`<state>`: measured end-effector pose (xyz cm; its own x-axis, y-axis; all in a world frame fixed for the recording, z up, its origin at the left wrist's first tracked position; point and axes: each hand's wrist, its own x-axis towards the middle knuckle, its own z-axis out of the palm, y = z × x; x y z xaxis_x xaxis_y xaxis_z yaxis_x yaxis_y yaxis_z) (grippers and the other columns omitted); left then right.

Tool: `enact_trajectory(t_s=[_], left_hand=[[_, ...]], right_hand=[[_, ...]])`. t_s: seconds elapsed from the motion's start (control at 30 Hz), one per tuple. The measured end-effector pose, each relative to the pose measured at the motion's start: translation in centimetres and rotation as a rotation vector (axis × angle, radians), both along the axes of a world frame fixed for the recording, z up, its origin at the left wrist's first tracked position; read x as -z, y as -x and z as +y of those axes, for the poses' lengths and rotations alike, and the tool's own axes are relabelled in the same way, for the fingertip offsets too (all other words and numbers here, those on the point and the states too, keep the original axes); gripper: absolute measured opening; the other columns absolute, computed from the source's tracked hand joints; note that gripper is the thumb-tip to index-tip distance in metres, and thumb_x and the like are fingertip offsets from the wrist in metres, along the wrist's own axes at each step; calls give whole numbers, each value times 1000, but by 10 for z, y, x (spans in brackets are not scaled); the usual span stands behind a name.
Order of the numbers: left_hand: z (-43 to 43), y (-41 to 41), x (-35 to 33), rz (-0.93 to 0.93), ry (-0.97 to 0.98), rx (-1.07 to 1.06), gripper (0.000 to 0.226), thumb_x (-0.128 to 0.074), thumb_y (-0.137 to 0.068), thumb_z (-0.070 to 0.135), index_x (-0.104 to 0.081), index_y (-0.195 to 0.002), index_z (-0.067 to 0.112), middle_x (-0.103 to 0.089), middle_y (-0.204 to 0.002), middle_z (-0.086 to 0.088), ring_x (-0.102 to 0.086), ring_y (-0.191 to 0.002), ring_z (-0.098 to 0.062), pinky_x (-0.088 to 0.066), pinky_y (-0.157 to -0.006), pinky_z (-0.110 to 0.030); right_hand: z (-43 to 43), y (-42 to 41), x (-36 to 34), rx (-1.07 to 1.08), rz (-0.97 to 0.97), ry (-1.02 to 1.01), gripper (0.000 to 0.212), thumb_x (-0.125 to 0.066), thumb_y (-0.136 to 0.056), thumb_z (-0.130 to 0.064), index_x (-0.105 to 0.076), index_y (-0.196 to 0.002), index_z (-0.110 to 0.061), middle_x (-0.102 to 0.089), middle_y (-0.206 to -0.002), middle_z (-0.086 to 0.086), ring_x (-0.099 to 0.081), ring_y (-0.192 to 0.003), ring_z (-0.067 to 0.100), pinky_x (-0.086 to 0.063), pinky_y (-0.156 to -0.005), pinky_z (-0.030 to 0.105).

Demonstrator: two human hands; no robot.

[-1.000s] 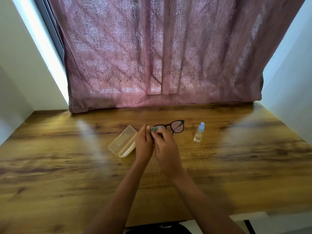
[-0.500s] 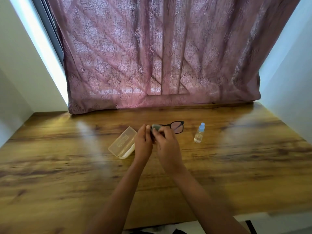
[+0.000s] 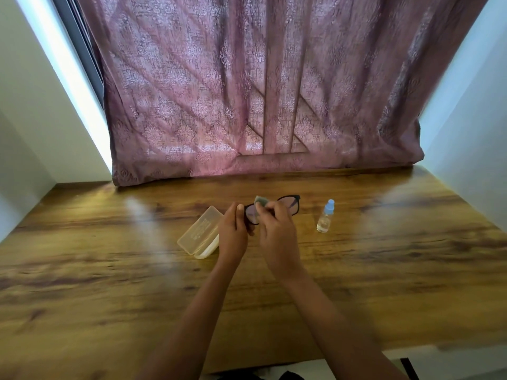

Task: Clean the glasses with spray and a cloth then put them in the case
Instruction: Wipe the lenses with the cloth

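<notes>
Black-framed glasses [image 3: 290,207] are held above the wooden table [image 3: 109,283], near its middle. My left hand [image 3: 233,234] grips the frame at its left end. My right hand [image 3: 277,231] pinches a small grey-green cloth [image 3: 260,201] against the left lens. The right lens shows past my fingers. An open translucent case [image 3: 199,233] lies on the table just left of my left hand. A small clear spray bottle [image 3: 325,216] with a blue cap stands upright to the right of the glasses.
A mauve patterned curtain [image 3: 260,91] hangs along the table's far edge. White walls [image 3: 472,133] close in on both sides. The table's near edge runs just below my forearms.
The cloth has shifted from the left edge of the frame toward the middle of the glasses, uncovering more of the left lens. Case and bottle have stayed put.
</notes>
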<state>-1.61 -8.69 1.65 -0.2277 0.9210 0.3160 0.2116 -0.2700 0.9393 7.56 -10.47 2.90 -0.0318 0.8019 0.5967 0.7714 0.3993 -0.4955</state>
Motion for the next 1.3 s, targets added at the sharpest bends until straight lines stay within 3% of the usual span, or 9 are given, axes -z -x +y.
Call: enact_trajectory(t_s=[0.1, 0.2, 0.33, 0.43, 0.57, 0.77, 0.93, 1.13, 1.3], left_hand=[[2, 2, 2, 32, -5, -12, 32, -33, -100, 17, -47, -76, 1, -45, -62, 0, -40, -51, 0, -34, -48, -13], [3, 4, 2, 40, 11, -21, 30, -32, -101, 18, -44, -74, 8, -43, -61, 1, -39, -50, 0, -34, -49, -12], [2, 6, 1, -32, 43, 9, 32, -31, -101, 18, -44, -72, 12, -47, -57, -1, -44, -45, 0, -36, -46, -10], [1, 4, 0, -22, 27, 18, 34, -31, -101, 18, -44, -70, 13, -48, -55, 0, -45, -44, 0, -36, -46, -10], [0, 1, -5, 8, -15, 19, 30, -32, -100, 15, -45, -74, 9, -46, -57, 2, -44, -45, 1, -35, -46, -10], [-3, 8, -1, 21, -2, 0, 29, -32, -100, 15, -43, -74, 8, -43, -59, 1, -43, -46, 1, -35, -46, -10], [-5, 6, -4, -15, -1, 15, 31, -31, -100, 14, -42, -71, 10, -45, -55, 1, -44, -43, 0, -36, -45, -10], [-5, 5, -2, 47, -49, 17, 30, -32, -100, 13, -47, -77, 2, -45, -61, -1, -43, -50, -1, -35, -48, -10], [-9, 7, -4, 37, -19, -14, 32, -32, -100, 17, -42, -70, 15, -44, -59, 2, -44, -48, 1, -35, -47, -10]], right_hand=[[-8, 9, 9, -97, 7, 11, 18, -46, -95, -11, -58, -107, -5, -50, -94, -7, -47, -85, 0, -41, -75, 11], [-17, 6, 14, -107, -10, 28, 24, -51, -92, -9, -60, -113, 0, -55, -94, 5, -47, -85, 6, -40, -76, 12], [-13, -9, 12, -20, 64, 41, 25, -49, -93, -13, -62, -110, 1, -54, -91, -4, -46, -85, -1, -39, -77, 9], [-7, -10, 3, 28, 10, 7, 27, -56, -87, -2, -61, -114, 3, -57, -92, 7, -50, -85, 10, -40, -76, 13], [-5, 3, -4, -19, 3, -16, 28, -44, -94, -16, -61, -109, 1, -49, -91, -3, -35, -82, -6, -33, -77, 0], [-26, 1, 11, -93, -69, -44, 31, -43, -92, -14, -63, -109, 1, -59, -93, 8, -52, -87, 13, -49, -74, 18], [-14, -12, 7, 11, -3, -43, 29, -57, -86, -3, -61, -115, 0, -57, -91, 6, -51, -86, 11, -41, -76, 14], [-13, 7, -1, -51, -74, -54, 29, -51, -90, -10, -61, -115, 1, -57, -94, 7, -54, -85, 14, -42, -75, 16], [-27, 1, 12, -105, -100, -43, 30, -54, -88, -7, -60, -116, -1, -57, -93, 6, -52, -84, 12, -47, -71, 16]])
